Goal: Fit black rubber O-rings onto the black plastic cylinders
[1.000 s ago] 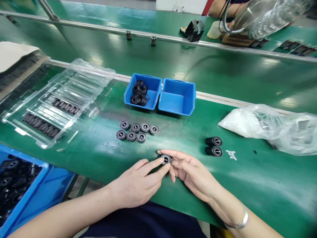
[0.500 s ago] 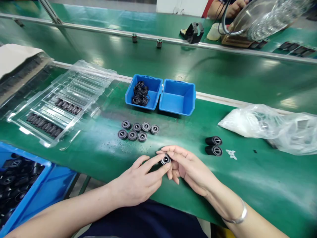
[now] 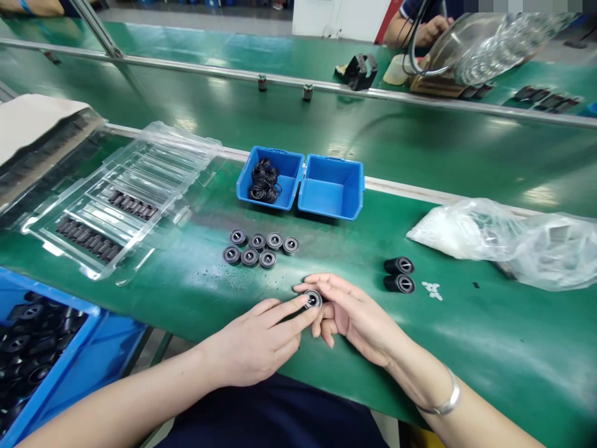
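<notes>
Between my two hands is a small black round part [image 3: 314, 299] with a ringed face and a slot in its centre, face up. My right hand [image 3: 354, 317] curls around its right side, thumb and fingers closed on it. From the left, my left hand [image 3: 263, 341] presses its fingertips onto the part's face and edge. The fingers hide much of the part's side. Just beyond stand several similar black round parts [image 3: 249, 257] in two rows. To the right of my right hand lie two black cylinders [image 3: 398, 284] beside a few small white plastic pieces [image 3: 432, 290].
Two blue bins [image 3: 331, 193] stand behind, the left one holding black rings [image 3: 264, 180]. A clear plastic tray [image 3: 125, 205] with dark parts is at left, above a blue crate [image 3: 93, 330] of black parts. Plastic bags [image 3: 480, 230] lie right. A co-worker's hand [image 3: 431, 31] shows across the bench.
My left fingers have shifted slightly over the face of the round part, which stays in my right hand. The view has tilted up a little.
</notes>
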A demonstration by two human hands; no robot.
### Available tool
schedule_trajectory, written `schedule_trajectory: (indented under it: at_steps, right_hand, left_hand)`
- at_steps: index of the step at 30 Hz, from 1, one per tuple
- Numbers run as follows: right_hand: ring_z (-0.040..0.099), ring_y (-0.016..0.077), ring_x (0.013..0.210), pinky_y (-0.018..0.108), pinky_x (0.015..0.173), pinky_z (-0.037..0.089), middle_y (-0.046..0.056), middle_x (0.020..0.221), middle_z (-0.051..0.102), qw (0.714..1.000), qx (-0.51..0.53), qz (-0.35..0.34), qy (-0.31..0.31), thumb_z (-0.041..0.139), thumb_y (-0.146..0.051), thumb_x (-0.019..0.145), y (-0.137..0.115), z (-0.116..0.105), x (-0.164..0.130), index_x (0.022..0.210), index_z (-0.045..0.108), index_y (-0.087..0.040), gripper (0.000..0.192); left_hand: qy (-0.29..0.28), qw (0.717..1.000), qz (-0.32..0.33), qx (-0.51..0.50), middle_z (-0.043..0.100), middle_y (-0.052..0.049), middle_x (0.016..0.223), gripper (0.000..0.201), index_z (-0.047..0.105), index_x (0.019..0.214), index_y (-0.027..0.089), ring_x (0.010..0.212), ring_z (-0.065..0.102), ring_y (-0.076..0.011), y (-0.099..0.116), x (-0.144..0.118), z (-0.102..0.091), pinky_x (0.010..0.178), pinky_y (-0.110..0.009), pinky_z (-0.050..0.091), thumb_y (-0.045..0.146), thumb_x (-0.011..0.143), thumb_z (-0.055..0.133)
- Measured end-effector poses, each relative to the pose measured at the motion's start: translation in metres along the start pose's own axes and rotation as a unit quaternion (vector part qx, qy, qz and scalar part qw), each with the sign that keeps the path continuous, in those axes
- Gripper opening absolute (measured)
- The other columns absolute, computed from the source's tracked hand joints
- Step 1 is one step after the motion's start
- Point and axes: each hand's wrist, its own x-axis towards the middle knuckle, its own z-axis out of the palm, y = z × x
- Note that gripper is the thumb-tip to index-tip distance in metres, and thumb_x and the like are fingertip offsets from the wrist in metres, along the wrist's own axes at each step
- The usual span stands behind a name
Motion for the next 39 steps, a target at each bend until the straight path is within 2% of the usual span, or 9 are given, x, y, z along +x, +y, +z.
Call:
schedule_trajectory:
  at_steps: [4, 8, 11, 15, 22, 29, 33, 35, 39]
  right_hand:
    - [0.064, 0.0127, 0.059, 0.019, 0.044, 0.049, 0.002, 0.079, 0.063, 1.0, -0.01, 0.009, -0.022, 0.054, -0.033, 0.096, -0.001, -0.002, -0.001, 0.113, 0.055, -0.016, 0.024]
    - [0.059, 0.0075, 0.049, 0.018, 0.04, 0.047, 0.003, 0.093, 0.064, 1.0, -0.01, 0.002, -0.015, 0.06, -0.032, 0.093, 0.0, -0.002, 0.0, 0.108, 0.053, -0.018, 0.021]
    - [0.063, 0.0103, 0.053, 0.019, 0.041, 0.048, 0.004, 0.095, 0.064, 1.0, -0.013, 0.003, -0.003, 0.058, -0.034, 0.093, 0.001, -0.001, 0.0, 0.109, 0.051, -0.02, 0.022]
    - [0.067, 0.0154, 0.062, 0.021, 0.043, 0.05, 0.006, 0.091, 0.065, 1.0, -0.018, 0.003, -0.012, 0.054, -0.037, 0.095, 0.001, 0.0, -0.001, 0.114, 0.052, -0.019, 0.026]
    - [0.06, 0.0088, 0.052, 0.017, 0.039, 0.046, 0.004, 0.091, 0.064, 1.0, -0.029, -0.007, 0.004, 0.059, -0.038, 0.092, 0.003, 0.001, 0.0, 0.11, 0.053, -0.018, 0.027]
    - [0.063, 0.0127, 0.065, 0.02, 0.049, 0.052, 0.002, 0.079, 0.061, 0.999, -0.039, -0.021, -0.018, 0.058, -0.038, 0.093, 0.001, 0.001, -0.002, 0.117, 0.055, -0.018, 0.031]
    - [0.058, 0.0095, 0.058, 0.019, 0.044, 0.049, 0.003, 0.085, 0.061, 0.998, -0.051, -0.027, 0.022, 0.063, -0.039, 0.09, 0.003, 0.002, -0.001, 0.113, 0.056, -0.019, 0.031]
    - [0.059, 0.0104, 0.062, 0.02, 0.045, 0.05, 0.004, 0.09, 0.061, 0.997, -0.048, -0.047, 0.042, 0.061, -0.039, 0.091, 0.007, 0.003, 0.0, 0.116, 0.055, -0.02, 0.031]
    - [0.06, 0.0152, 0.07, 0.021, 0.046, 0.05, 0.004, 0.083, 0.059, 0.991, -0.049, -0.101, 0.072, 0.056, -0.04, 0.094, 0.015, 0.003, 0.002, 0.123, 0.051, -0.022, 0.034]
  left_hand:
    - [0.005, 1.0, 0.0, -0.003, 0.036, -0.009, 0.154, 0.024, 0.063, 0.106, 0.012, 0.145, 0.025, -0.0286, 0.002, 0.0, 0.003, 0.098, -0.039, 0.04, 0.018, 0.097, 0.042]
    - [0.026, 0.999, 0.016, -0.015, 0.042, -0.014, 0.149, 0.027, 0.062, 0.112, 0.008, 0.144, 0.027, -0.027, -0.001, -0.004, -0.001, 0.107, -0.039, 0.034, 0.014, 0.096, 0.04]
    - [0.019, 0.999, 0.02, -0.017, 0.045, -0.013, 0.148, 0.027, 0.063, 0.109, 0.01, 0.144, 0.026, -0.031, -0.004, -0.004, -0.004, 0.109, -0.044, 0.03, 0.015, 0.095, 0.04]
    - [0.002, 1.0, 0.0, 0.0, 0.04, -0.012, 0.151, 0.026, 0.062, 0.108, 0.011, 0.143, 0.026, -0.0332, 0.0, 0.0, -0.003, 0.104, -0.045, 0.031, 0.018, 0.095, 0.041]
    - [0.007, 0.999, -0.013, 0.039, 0.041, -0.009, 0.151, 0.024, 0.064, 0.105, 0.014, 0.14, 0.032, -0.0316, 0.008, 0.005, -0.003, 0.096, -0.041, 0.034, 0.021, 0.095, 0.043]
    - [0.022, 0.998, -0.025, 0.059, 0.039, -0.011, 0.151, 0.027, 0.065, 0.108, 0.013, 0.138, 0.035, -0.0321, 0.009, 0.008, -0.005, 0.088, -0.039, 0.04, 0.02, 0.094, 0.042]
    - [0.031, 0.997, -0.03, 0.064, 0.042, -0.014, 0.149, 0.026, 0.064, 0.106, 0.012, 0.137, 0.038, -0.0329, 0.014, 0.009, -0.006, 0.088, -0.038, 0.042, 0.02, 0.095, 0.042]
    - [0.033, 0.996, -0.041, 0.066, 0.041, -0.015, 0.15, 0.026, 0.064, 0.108, 0.012, 0.137, 0.038, -0.0333, 0.016, 0.009, -0.006, 0.089, -0.039, 0.042, 0.02, 0.094, 0.043]
    - [0.055, 0.993, -0.077, 0.076, 0.042, -0.016, 0.149, 0.025, 0.063, 0.108, 0.012, 0.138, 0.036, -0.0359, 0.01, 0.008, -0.003, 0.09, -0.041, 0.042, 0.018, 0.093, 0.044]
